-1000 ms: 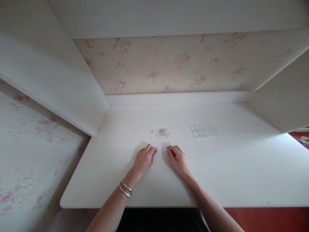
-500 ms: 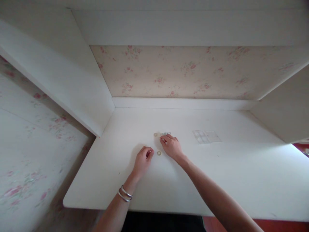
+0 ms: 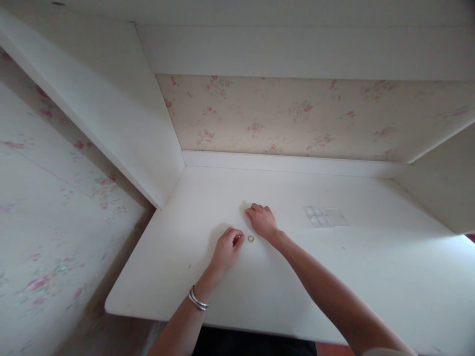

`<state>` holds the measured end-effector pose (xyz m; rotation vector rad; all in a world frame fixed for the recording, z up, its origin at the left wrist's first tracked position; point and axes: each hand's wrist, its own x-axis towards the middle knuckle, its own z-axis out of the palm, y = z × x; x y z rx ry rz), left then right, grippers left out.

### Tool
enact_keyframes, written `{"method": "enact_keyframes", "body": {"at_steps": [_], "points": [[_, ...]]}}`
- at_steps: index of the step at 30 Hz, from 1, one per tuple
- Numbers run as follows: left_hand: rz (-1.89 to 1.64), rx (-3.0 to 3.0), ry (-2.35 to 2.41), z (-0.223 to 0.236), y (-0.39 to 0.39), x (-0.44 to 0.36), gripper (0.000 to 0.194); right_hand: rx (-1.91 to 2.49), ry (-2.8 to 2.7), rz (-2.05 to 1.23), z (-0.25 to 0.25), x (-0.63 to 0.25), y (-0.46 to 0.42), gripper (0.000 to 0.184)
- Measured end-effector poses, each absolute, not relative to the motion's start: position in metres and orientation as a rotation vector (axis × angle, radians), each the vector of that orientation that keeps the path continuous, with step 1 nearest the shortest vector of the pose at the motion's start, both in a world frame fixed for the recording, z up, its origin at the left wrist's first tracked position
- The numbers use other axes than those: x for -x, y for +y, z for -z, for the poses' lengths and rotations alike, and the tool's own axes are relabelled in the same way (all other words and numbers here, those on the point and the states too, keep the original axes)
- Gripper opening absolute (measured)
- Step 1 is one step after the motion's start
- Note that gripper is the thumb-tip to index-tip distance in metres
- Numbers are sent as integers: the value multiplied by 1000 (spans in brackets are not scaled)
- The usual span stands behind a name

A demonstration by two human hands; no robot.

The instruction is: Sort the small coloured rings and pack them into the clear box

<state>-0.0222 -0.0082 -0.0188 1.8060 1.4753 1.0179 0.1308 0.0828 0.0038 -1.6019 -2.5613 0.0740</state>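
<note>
My left hand rests on the white desk with thumb and fingers pinched together; whatever they hold is too small to name. Two silver bangles circle that wrist. Just right of the left fingertips lies a thin, pale gold ring. Farther back, my right hand is palm-down on the desk with its fingers curled under. The hand itself hides what is beneath those fingers.
A clear plastic case with small compartments lies to the right of my right hand. White side panels and a low back ledge bound the desk. A tiny dark speck lies left of my left hand.
My right hand now covers the spot where a ring and several small pale items showed at its fingertips. My left hand is closer to the gold ring. The camera view has shifted slightly.
</note>
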Motion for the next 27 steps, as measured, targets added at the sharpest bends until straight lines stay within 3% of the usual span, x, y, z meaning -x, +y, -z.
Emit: {"method": "enact_keyframes", "body": {"at_steps": [19,27], "points": [[-993,-1834,1460,16,-11,21,17,1649,-2534,-131,-1,-127,79,31],[-986,-1805,1444,16,-10,22,17,1387,-2196,-244,9,-146,60,24]]}}
